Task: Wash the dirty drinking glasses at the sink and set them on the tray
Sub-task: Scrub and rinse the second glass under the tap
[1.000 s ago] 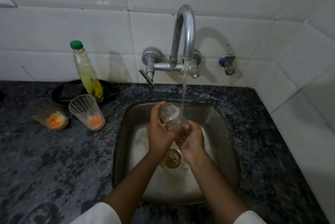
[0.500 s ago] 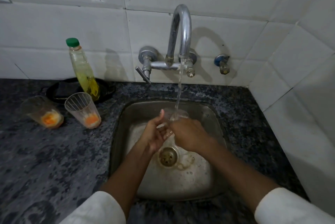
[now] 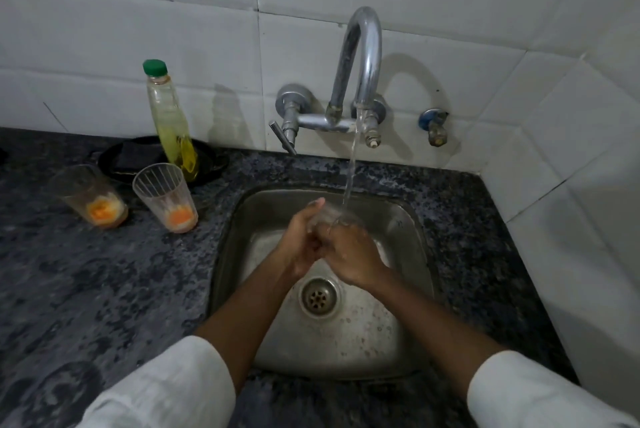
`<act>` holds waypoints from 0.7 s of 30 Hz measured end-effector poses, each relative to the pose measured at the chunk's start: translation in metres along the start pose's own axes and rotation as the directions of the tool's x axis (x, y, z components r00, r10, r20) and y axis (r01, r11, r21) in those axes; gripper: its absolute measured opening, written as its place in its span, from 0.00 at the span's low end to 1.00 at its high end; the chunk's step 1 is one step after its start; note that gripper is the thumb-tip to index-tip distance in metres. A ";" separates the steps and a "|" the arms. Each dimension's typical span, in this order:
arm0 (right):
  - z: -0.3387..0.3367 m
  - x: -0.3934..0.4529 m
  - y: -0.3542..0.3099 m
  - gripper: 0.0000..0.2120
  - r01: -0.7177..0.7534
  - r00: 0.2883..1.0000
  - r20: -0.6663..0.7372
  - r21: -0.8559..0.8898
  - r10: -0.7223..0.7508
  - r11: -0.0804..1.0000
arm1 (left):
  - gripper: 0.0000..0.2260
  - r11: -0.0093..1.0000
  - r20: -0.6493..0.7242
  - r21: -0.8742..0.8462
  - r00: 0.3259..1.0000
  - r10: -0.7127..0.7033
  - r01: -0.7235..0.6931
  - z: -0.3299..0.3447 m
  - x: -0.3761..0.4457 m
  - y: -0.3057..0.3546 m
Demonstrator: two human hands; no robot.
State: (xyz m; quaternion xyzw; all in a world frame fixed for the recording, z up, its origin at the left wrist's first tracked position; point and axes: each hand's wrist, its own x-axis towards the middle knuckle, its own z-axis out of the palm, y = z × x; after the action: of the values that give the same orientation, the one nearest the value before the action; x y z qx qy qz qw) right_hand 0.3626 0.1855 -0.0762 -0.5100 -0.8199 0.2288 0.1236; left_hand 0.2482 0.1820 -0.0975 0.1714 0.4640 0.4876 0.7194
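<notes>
A clear drinking glass sits between both hands over the steel sink, under the running stream from the tap. My left hand cups its left side and my right hand wraps it from the right; most of the glass is hidden by fingers and blur. Two dirty glasses with orange residue stand on the counter left of the sink, one tilted and one upright.
A green-capped bottle of yellow liquid stands on a black tray behind the dirty glasses. The dark speckled counter surrounds the sink. White tiled walls close in behind and on the right. A small valve sticks out right of the tap.
My right hand has moved from below the glass to over its right side, and the glass has come lower in the sink. The camera view has shifted slightly downward.
</notes>
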 end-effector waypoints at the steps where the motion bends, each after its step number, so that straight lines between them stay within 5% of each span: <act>1: -0.002 0.006 -0.007 0.10 -0.130 0.987 -0.050 0.322 0.154 0.938 | 0.14 0.995 0.047 -0.094 0.998 0.036 -0.032 0.000 -0.001 -0.003; 2: -0.005 0.011 -0.014 0.11 -0.217 0.961 -0.010 0.593 0.277 0.776 | 0.13 0.984 0.080 -0.172 0.995 0.064 -0.050 -0.002 -0.001 -0.006; 3: -0.008 0.009 -0.016 0.11 -0.197 0.965 0.007 0.680 0.263 0.706 | 0.13 0.975 0.095 -0.213 0.992 0.086 -0.065 -0.005 0.000 -0.009; 4: -0.012 0.006 -0.013 0.10 -0.111 0.989 -0.011 0.599 0.147 0.793 | 0.14 0.979 0.083 -0.192 0.993 0.087 -0.069 -0.007 0.003 -0.008; 5: -0.013 0.001 -0.007 0.10 0.026 1.000 0.003 0.312 -0.028 0.950 | 0.14 0.992 0.048 -0.115 0.997 0.058 -0.052 -0.007 0.004 -0.003; 6: -0.014 -0.004 -0.002 0.14 0.151 0.985 0.100 -0.085 -0.143 0.985 | 0.15 1.000 -0.001 0.015 1.000 0.005 -0.005 -0.007 0.005 0.002; 8: -0.012 -0.009 0.015 0.17 0.263 0.960 0.208 -0.445 -0.187 0.856 | 0.19 0.959 -0.091 0.267 0.993 -0.070 0.092 -0.007 0.004 0.008; 9: -0.008 -0.009 0.017 0.15 0.231 0.969 0.181 -0.436 -0.167 0.870 | 0.21 0.950 -0.080 0.295 0.993 -0.084 0.104 -0.009 0.003 0.007; 11: -0.006 -0.002 0.010 0.11 0.007 1.000 0.012 -0.038 -0.006 0.999 | 0.20 0.986 0.052 0.156 0.997 -0.064 0.055 -0.006 -0.005 0.003; 13: -0.008 0.005 -0.005 0.12 -0.147 0.983 -0.012 0.533 0.181 0.833 | 0.17 0.992 0.171 -0.126 0.984 0.048 -0.026 -0.005 -0.007 -0.008; 14: -0.010 0.004 -0.008 0.12 -0.111 0.987 -0.030 0.576 0.157 0.810 | 0.17 0.981 0.175 -0.187 0.980 0.090 -0.057 -0.007 -0.003 -0.012; 16: -0.017 -0.002 -0.006 0.11 0.070 0.998 0.005 0.098 -0.070 0.993 | 0.17 0.993 0.118 -0.116 0.992 0.050 -0.036 -0.008 0.004 -0.005; 17: -0.019 -0.006 -0.002 0.10 0.169 0.984 0.102 -0.271 -0.146 0.948 | 0.19 1.000 0.064 0.010 0.998 -0.020 0.019 -0.007 0.004 0.000; 18: -0.025 -0.008 0.004 0.10 0.219 0.973 0.172 -0.458 -0.156 0.862 | 0.21 0.990 0.027 0.124 0.997 -0.075 0.072 -0.008 0.004 0.003; 20: -0.025 -0.008 0.007 0.10 0.231 0.971 0.157 -0.398 -0.182 0.888 | 0.21 0.978 0.037 0.168 0.991 -0.129 0.121 -0.011 0.003 0.001; 21: -0.023 -0.005 0.005 0.11 0.167 0.985 0.062 -0.174 -0.159 0.971 | 0.20 0.992 0.095 0.094 0.991 -0.089 0.080 -0.010 -0.001 -0.001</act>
State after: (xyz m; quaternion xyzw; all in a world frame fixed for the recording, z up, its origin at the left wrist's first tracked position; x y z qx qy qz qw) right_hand 0.3785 0.1883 -0.0584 -0.4444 -0.8789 0.1557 0.0762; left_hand 0.2399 0.1786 -0.1030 0.2078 0.4560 0.4261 0.7532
